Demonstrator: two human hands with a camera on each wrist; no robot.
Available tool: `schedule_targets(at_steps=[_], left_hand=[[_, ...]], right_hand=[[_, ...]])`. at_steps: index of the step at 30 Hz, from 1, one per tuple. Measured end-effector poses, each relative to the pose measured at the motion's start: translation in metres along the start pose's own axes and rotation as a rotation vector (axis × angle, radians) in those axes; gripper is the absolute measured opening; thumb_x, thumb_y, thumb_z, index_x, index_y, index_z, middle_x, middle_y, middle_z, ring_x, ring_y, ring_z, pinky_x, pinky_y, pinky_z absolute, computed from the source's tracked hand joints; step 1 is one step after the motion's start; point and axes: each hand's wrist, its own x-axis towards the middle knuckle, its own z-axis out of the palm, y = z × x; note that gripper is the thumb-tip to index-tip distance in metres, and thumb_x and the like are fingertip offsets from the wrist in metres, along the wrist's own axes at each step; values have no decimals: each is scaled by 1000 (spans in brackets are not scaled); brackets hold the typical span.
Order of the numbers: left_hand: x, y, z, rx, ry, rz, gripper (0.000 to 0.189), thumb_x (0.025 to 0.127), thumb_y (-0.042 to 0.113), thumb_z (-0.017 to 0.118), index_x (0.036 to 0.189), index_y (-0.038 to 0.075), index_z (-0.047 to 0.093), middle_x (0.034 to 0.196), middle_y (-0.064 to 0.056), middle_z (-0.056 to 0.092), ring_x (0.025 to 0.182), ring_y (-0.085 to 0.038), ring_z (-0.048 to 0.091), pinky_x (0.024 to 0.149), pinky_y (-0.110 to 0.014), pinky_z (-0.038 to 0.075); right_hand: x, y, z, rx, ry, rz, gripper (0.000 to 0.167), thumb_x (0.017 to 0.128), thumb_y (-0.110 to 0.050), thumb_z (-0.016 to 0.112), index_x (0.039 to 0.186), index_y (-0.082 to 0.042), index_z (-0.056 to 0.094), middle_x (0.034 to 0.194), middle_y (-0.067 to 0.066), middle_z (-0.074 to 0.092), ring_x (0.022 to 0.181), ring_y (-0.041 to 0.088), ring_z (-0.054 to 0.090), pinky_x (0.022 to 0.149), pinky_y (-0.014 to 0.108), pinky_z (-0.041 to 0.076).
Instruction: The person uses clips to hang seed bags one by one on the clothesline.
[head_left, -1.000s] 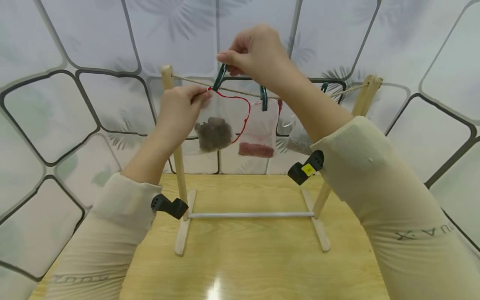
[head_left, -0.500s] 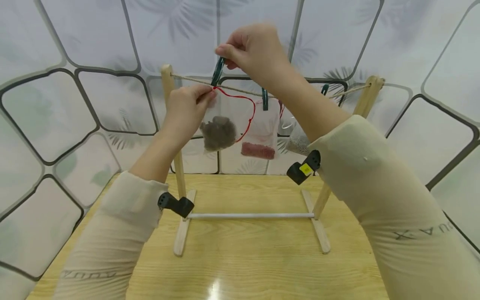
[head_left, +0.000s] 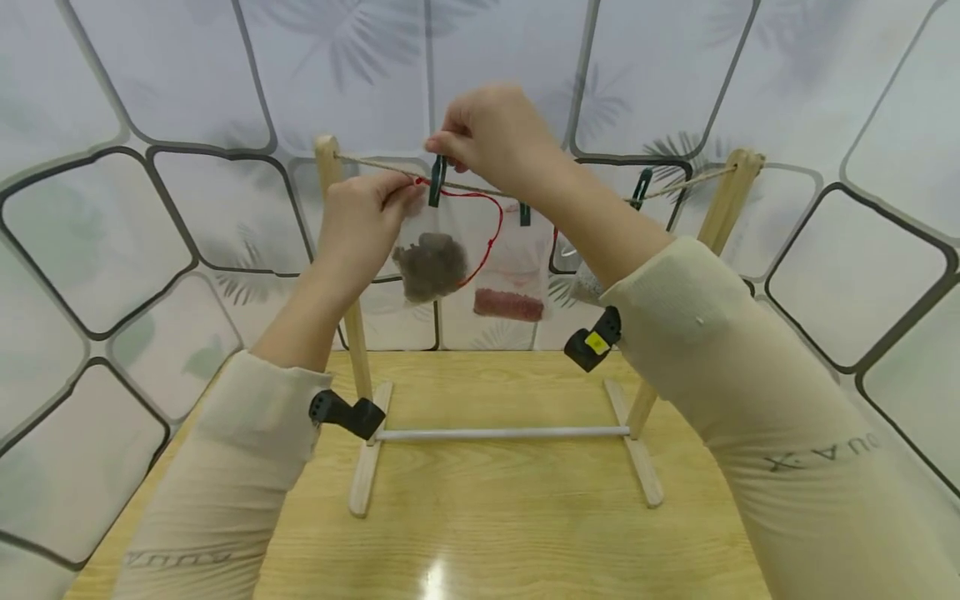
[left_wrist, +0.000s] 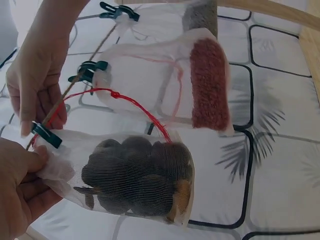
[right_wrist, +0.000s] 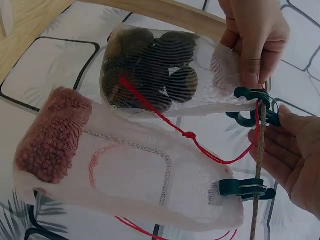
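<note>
My left hand (head_left: 363,221) pinches the top corner of a white mesh bag (left_wrist: 75,172) filled with dark, rounded lumps, just below the rope. A dark green clothespin (head_left: 437,182) sits over the rope and the bag's top edge. At the clothespin's upper end is my right hand (head_left: 498,133), thumb and finger on its handles. From the dark-filled bag a red drawstring (right_wrist: 189,135) loops to the rope. Beside it hangs a second mesh bag (right_wrist: 135,165) with reddish-pink granules, held by another green clothespin (right_wrist: 245,189).
A third bag (left_wrist: 200,17) with grey contents hangs farther along, under a green clothespin (head_left: 641,188). The rope (head_left: 686,185) runs between two wooden posts (head_left: 731,200). A white bar (head_left: 502,433) joins the feet above the wooden table (head_left: 487,525).
The right hand and its clothespin have come down, and the clothespin now straddles the rope and bag top. The left hand has shifted slightly left with the bag.
</note>
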Motion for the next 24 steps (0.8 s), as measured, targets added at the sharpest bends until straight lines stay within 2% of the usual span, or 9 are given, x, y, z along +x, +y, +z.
schedule_targets(at_steps=[4, 7, 12, 14, 16, 17, 19, 22, 24], left_hand=[[-2, -2, 3, -5, 22, 42, 21, 94, 13, 59, 95, -4, 70, 90, -16, 71, 75, -24, 63, 68, -32, 48], [-2, -3, 6, 1, 30, 51, 20, 94, 11, 59, 95, -5, 70, 88, -16, 71, 71, -23, 61, 64, -30, 44], [-4, -6, 9, 8, 22, 54, 20, 95, 12, 57, 96, -5, 69, 88, -16, 71, 69, -23, 58, 62, -29, 42], [-5, -8, 10, -17, 23, 55, 20, 95, 12, 58, 97, -5, 68, 89, -16, 71, 70, -22, 59, 62, -29, 43], [-6, -11, 11, -42, 28, 52, 21, 94, 14, 58, 98, -4, 69, 91, -16, 71, 73, -21, 60, 64, -28, 44], [-7, -12, 11, -46, 30, 49, 21, 94, 15, 58, 98, -3, 69, 91, -15, 71, 74, -20, 60, 65, -27, 44], [-9, -13, 9, -57, 27, 34, 22, 94, 17, 59, 98, -1, 70, 92, -13, 71, 74, -18, 59, 65, -24, 43], [-14, -14, 5, -46, 31, 9, 22, 94, 20, 59, 100, 2, 71, 92, -11, 71, 75, -17, 59, 66, -20, 42], [-18, -15, 2, -37, 35, -3, 23, 94, 21, 60, 101, 3, 71, 91, -11, 71, 75, -18, 60, 66, -20, 43]], right_hand=[[0, 2, 4, 68, -25, 41, 31, 94, -34, 55, 88, -7, 70, 84, 6, 71, 66, 8, 59, 60, 18, 42], [2, 3, 5, 111, -59, 74, 33, 94, -36, 55, 87, -7, 70, 81, 5, 71, 67, 8, 61, 63, 19, 45], [3, 7, 4, 149, -196, 130, 47, 94, -46, 51, 75, -7, 68, 66, 2, 63, 55, 11, 48, 58, 23, 38], [2, 9, 3, 169, -247, 154, 51, 94, -51, 48, 75, -7, 67, 65, 0, 61, 53, 11, 43, 57, 24, 37], [-1, 10, 3, 176, -259, 155, 52, 94, -53, 45, 78, -8, 66, 64, 1, 55, 53, 12, 38, 57, 25, 36], [-2, 9, 3, 178, -247, 149, 52, 94, -54, 44, 81, -8, 65, 66, 2, 54, 55, 13, 38, 58, 26, 35], [-7, 7, 3, 170, -193, 117, 50, 95, -53, 44, 92, -9, 66, 76, 1, 59, 64, 13, 48, 64, 26, 41], [-22, 4, 5, 167, -36, 14, 40, 96, -42, 49, 104, -6, 65, 91, 4, 64, 83, 13, 59, 77, 26, 47], [-35, 3, 9, 147, 88, -92, 31, 97, -31, 54, 103, -2, 65, 94, 6, 68, 85, 15, 63, 78, 27, 50]])
